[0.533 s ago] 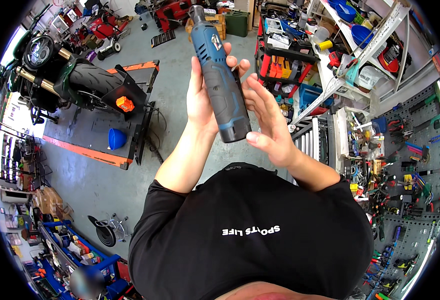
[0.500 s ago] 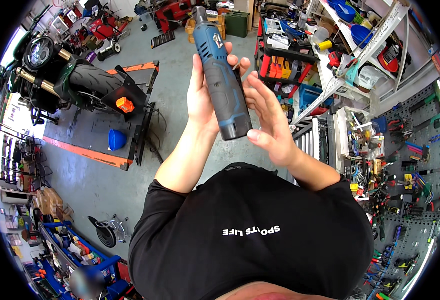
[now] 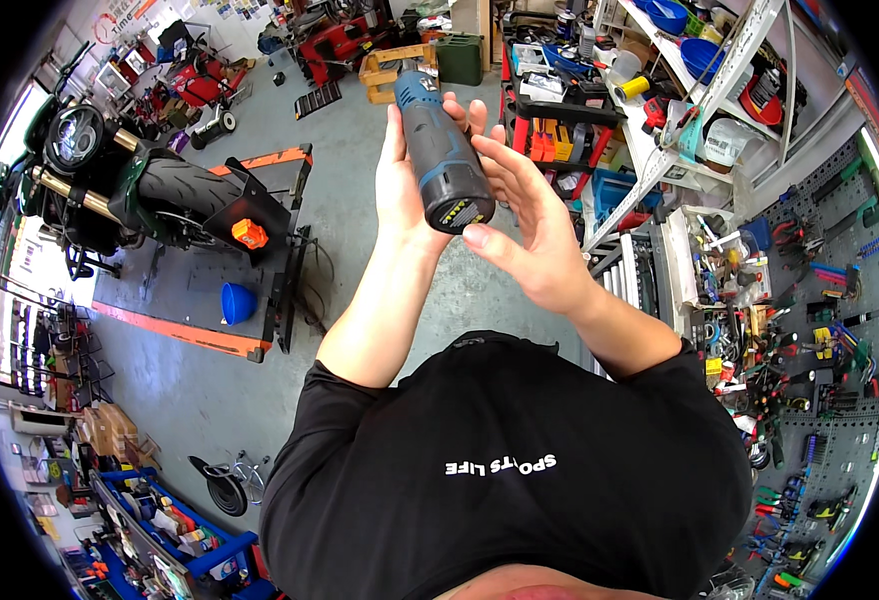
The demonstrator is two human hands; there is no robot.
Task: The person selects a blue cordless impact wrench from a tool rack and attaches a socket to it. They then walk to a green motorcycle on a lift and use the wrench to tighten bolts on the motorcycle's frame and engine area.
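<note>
A blue and black cordless ratchet wrench (image 3: 440, 145) lies along my left hand (image 3: 403, 200), which holds it from beneath. My left thumb runs up one side of the body, and fingertips show past the other side. The tool's round black base faces up toward me, while its head points away and is partly hidden by the body. Beside the base is my right hand (image 3: 550, 245), its fingers stretched and its thumb apart. That thumb's tip is close to the base's edge; whether it touches I cannot tell.
A motorcycle (image 3: 110, 170) stands at the left on a lift with orange edges (image 3: 180, 330), which also bears a blue bucket (image 3: 239, 302). To the right are a red and black tool cart (image 3: 560, 110), white shelving (image 3: 660, 165) and a pegboard (image 3: 845, 330) hung with tools. Blue-railed carts (image 3: 175, 530) are at lower left.
The ratchet wrench has tipped so that its base now faces me and its head is farther away. Both hands have moved with it, and my right thumb has shifted slightly left.
</note>
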